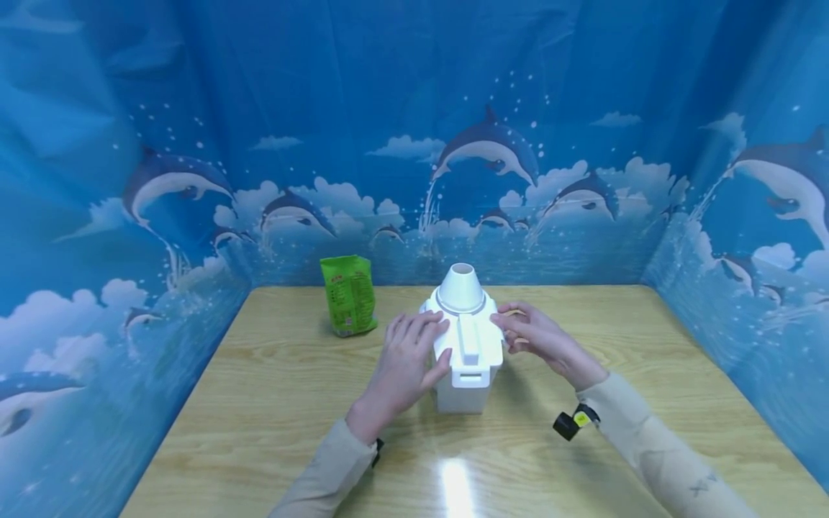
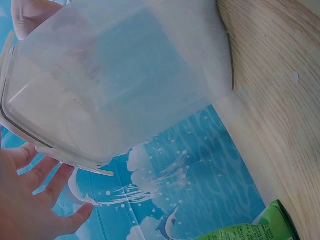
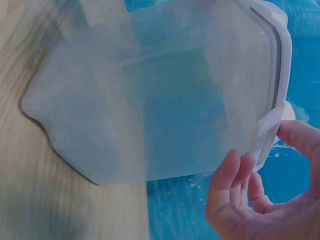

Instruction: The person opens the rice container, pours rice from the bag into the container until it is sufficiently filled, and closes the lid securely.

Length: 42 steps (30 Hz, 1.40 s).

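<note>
A translucent plastic container [image 1: 462, 399] stands upright on the table, its white lid [image 1: 447, 331] carrying a cone-shaped spout [image 1: 461, 289] and a raised bar handle. My left hand [image 1: 408, 356] rests at the lid's left side, fingers extended and spread along its edge, thumb near the front corner. On the right side, my right hand [image 1: 537, 338] pinches the lid's side latch [image 3: 268, 129] between thumb and fingers. The front latch [image 1: 470, 377] hangs over the container's front. Through the cloudy wall, the left wrist view shows no clear contents.
A green printed bag [image 1: 350, 295] stands at the back left of the wooden table [image 1: 272, 388]. Blue dolphin-patterned sheeting [image 1: 363, 129] encloses the back and both sides. A dark wrist camera [image 1: 566, 426] hangs under the right sleeve.
</note>
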Tool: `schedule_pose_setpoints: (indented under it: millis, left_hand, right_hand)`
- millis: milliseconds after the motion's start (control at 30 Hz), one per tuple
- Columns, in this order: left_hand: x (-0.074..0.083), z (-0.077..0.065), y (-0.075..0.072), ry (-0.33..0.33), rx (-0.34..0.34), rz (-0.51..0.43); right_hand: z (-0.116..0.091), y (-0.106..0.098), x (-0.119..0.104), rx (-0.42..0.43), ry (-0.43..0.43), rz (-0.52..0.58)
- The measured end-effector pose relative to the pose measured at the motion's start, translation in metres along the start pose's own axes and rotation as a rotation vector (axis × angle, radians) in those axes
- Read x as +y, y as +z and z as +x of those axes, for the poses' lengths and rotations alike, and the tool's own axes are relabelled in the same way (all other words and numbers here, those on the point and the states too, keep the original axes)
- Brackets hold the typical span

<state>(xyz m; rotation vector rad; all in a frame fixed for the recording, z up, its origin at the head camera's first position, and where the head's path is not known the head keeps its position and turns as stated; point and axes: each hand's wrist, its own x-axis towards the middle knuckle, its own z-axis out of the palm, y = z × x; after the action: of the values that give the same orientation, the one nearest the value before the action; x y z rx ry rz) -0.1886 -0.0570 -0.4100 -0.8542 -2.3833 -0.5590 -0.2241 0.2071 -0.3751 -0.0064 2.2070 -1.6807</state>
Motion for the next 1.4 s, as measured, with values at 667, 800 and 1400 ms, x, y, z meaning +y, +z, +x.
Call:
schedule_pose_setpoints:
  millis: [667,800,1400]
  left_hand:
    - [-0.002,-0.002,0.001,0.010,0.014,-0.008]
    - [-0.002,-0.002,0.002,0.019,0.029,-0.003]
    - [-0.002,-0.002,0.003,0.015,0.061,-0.060]
  right_hand:
    - [-0.035,0.054,-0.030,0.474,-0.649,-0.784]
    - [-0.040,0.069,-0.029,0.562,-0.695,-0.924]
    - [-0.045,0.102,-0.020,0.839,-0.778,-1.330]
